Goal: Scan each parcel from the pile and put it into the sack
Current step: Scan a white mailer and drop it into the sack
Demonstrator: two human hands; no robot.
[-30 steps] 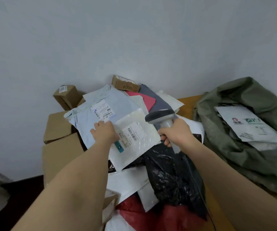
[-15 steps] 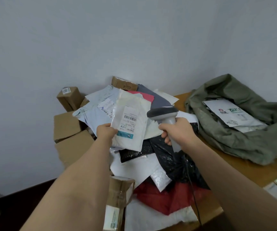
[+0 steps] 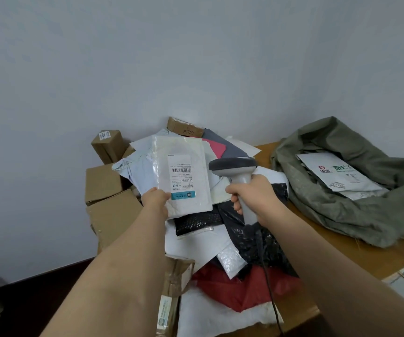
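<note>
My left hand (image 3: 156,200) grips the lower left corner of a white padded parcel (image 3: 184,152) and holds it upright above the pile, its barcode label facing me. My right hand (image 3: 252,194) grips the handle of a grey barcode scanner (image 3: 235,166) just right of the parcel, with its head level with the label. Below both hands the pile of parcels (image 3: 220,251) holds white, black and red mailers. The green sack (image 3: 341,215) lies open on the right with white parcels (image 3: 337,176) inside.
Brown cardboard boxes (image 3: 103,181) stack at the pile's left and back against the wall. The wooden table (image 3: 341,259) shows between pile and sack, and its front edge drops off at lower right. The scanner's cable (image 3: 272,300) trails down over the red mailer.
My left hand lifted the white parcel off the pile and turned it upright with the label toward me. The scanner stayed beside it. My view shifted so the sack shows more fully.
</note>
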